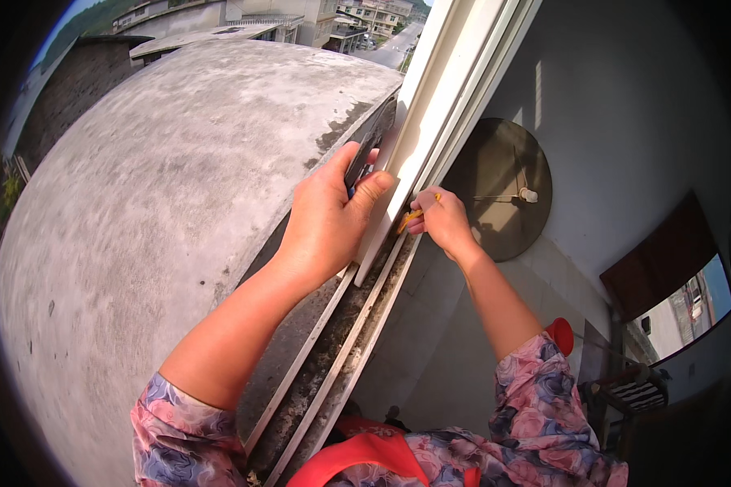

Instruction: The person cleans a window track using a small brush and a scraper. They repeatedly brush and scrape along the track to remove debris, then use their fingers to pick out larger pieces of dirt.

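Observation:
My left hand (323,225) is on the outer side of a white sliding window sash (440,79). It grips a dark, flat-edged object (358,163) between thumb and fingers, close against the sash; the object's exact kind is hard to tell. My right hand (446,220), on the room side, is curled around a thin yellow strip or cord (409,218), part of which is hidden by the fingers. Below both hands runs the window track (326,365), with dark dirt lying in its grooves.
Outside lies a concrete ledge or roof slab (189,164), with buildings (268,24) and a road (399,45) beyond. Indoors are a round brown tabletop (502,182), a red bucket-like container (560,336), a reflective screen or mirror (685,310) and a striped seat (633,389).

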The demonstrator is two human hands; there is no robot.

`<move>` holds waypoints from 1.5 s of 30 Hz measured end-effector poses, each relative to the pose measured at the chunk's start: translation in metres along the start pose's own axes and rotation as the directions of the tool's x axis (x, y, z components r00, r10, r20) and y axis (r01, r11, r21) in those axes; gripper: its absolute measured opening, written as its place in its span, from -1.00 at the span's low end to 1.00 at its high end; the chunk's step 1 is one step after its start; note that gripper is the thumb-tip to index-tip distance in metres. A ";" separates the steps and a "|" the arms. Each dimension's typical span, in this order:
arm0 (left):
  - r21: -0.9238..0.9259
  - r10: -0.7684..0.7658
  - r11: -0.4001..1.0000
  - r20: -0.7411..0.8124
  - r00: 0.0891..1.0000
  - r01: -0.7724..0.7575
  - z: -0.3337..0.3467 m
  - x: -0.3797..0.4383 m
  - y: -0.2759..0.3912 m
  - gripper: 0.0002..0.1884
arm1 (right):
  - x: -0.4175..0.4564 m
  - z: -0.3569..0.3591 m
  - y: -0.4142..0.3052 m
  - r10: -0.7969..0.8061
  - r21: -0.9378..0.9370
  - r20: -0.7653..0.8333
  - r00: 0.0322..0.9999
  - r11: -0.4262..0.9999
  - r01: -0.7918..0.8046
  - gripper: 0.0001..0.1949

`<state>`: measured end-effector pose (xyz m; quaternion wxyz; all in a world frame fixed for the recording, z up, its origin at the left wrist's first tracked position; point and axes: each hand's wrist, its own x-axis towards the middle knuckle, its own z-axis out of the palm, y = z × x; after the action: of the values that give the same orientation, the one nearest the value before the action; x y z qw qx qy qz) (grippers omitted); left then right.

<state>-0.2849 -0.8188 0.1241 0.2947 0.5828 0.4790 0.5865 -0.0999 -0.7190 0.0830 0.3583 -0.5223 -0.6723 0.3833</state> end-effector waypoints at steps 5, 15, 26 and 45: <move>0.035 0.051 0.998 -0.031 0.998 -0.049 -0.010 -0.001 -0.013 -0.68 | -0.039 0.017 -0.016 0.109 0.269 0.362 0.926 0.939 -0.216 -0.76; 0.016 0.069 0.998 -0.065 0.996 -0.068 -0.005 0.000 -0.014 -0.65 | -0.014 -0.005 0.021 0.092 0.138 0.166 0.982 0.984 -0.115 -0.76; 0.077 0.036 0.997 -0.076 0.996 -0.030 -0.008 -0.001 -0.010 -0.67 | -0.054 0.011 -0.028 0.073 -0.063 0.223 0.972 0.996 -0.060 -0.73; -0.222 -0.058 0.973 0.026 0.998 0.063 -0.012 -0.002 -0.010 -0.65 | -0.078 0.044 -0.051 -0.752 -0.225 -0.069 0.655 0.652 0.725 -0.77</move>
<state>-0.2981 -0.8194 0.1160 0.3803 0.5369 0.4251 0.6215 -0.1450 -0.8095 0.1026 0.4870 -0.2605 -0.8276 0.1003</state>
